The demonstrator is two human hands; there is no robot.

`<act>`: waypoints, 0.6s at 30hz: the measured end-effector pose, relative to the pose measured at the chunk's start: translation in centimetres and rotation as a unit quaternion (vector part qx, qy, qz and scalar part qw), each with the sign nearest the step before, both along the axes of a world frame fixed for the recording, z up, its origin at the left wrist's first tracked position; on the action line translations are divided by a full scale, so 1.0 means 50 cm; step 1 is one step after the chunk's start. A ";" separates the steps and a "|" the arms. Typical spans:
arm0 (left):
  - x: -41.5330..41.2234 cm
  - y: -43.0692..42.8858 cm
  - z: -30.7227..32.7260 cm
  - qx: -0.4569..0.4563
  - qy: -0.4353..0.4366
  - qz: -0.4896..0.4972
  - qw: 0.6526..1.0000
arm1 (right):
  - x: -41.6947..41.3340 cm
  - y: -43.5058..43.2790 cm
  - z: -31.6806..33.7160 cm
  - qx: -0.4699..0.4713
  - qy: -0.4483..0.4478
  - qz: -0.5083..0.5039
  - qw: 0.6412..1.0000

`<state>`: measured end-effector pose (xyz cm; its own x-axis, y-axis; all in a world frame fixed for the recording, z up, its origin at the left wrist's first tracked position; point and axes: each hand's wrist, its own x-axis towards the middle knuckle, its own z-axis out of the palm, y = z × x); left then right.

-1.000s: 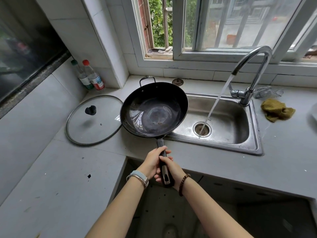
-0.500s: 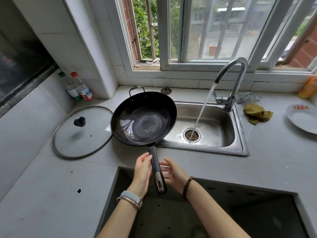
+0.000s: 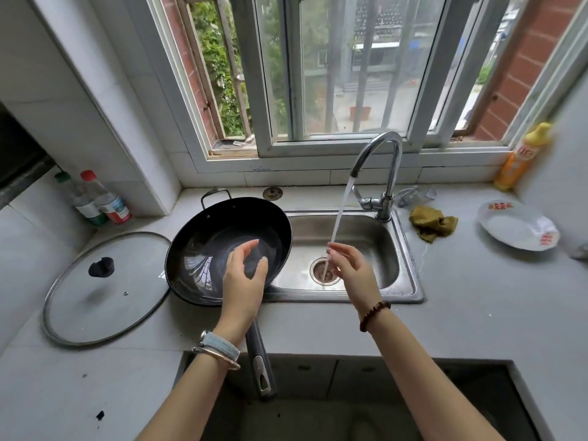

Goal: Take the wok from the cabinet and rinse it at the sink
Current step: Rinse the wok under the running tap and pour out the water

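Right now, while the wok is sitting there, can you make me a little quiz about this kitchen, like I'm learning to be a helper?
1. True or false: water is running from the tap.
2. What lies just left of the wok? A. a glass lid B. a cloth C. a plate
3. Fill the gap: the hand whose fingers meet the stream over the sink is the ___ hand.

Key: 1 true. 2 A. 3 right: the right hand.
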<state>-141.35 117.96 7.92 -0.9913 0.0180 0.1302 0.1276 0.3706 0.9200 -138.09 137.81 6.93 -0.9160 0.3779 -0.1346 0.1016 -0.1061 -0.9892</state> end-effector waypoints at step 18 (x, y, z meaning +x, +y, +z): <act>-0.205 0.191 -0.016 -0.326 0.169 0.010 0.930 | -0.307 0.389 -0.061 0.593 0.066 0.066 0.800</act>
<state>-151.62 127.49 7.10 -0.8963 0.1850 0.4030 0.3565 0.8411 0.4068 -153.46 157.26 3.88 -0.9355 0.0664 0.3471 -0.0790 0.9181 -0.3884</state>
